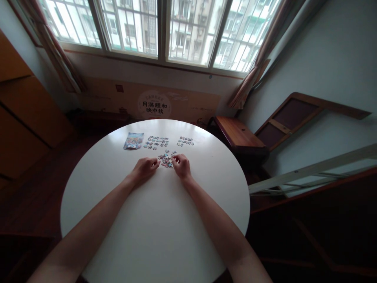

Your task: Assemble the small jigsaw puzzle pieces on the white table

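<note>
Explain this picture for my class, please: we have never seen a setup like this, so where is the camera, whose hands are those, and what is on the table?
There is no robot here. One camera, worn on a person's head, looks forward and down, so both arms reach in from the bottom edge. The left hand and right hand are that person's own, and bare.

They are at a round white table. Between the hands lies a loose pile of puzzle pieces. Beyond it, more pieces are spread in a left group and a right group. A colourful packet or card lies left of these.

Both hands have curled fingers; whether either holds a piece is too small to tell.
</note>
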The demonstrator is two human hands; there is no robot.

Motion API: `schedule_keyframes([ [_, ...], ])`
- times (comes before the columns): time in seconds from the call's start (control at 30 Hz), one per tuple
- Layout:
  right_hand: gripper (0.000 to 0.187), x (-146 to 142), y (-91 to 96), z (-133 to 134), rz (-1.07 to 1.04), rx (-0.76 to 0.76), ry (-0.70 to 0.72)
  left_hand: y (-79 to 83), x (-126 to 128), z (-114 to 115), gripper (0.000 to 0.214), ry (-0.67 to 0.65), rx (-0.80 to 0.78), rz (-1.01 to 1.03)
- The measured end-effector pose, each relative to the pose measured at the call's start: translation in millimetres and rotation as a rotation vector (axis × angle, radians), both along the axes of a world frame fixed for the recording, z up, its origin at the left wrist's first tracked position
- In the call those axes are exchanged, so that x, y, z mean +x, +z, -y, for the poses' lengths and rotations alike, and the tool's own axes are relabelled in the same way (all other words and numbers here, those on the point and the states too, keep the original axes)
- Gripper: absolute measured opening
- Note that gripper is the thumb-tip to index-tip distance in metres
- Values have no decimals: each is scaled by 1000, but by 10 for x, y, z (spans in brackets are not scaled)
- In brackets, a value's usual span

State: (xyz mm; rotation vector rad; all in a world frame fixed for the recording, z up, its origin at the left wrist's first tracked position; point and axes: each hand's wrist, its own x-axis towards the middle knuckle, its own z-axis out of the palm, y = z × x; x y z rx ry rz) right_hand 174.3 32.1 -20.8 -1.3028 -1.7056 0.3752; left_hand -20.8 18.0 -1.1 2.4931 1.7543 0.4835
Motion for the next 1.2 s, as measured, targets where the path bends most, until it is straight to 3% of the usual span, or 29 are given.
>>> schedule_keyframes([
  [0.27, 16, -5, -7, -5, 43, 6, -81, -14, -4, -7, 45, -17, 25, -14],
  [0.57, 56, -2, 32, 0, 31, 0, -56, -12, -1, -6, 41, -5, 28, -29],
  [0.73, 53, -6, 53, 19, 0, 31, -82, 3, -6, -7, 41, -18, 30, -41],
  [1.2, 39, 17, 130, 41, -51, -113, -172, 21, 1, 2, 43, -9, 31, -68],
])
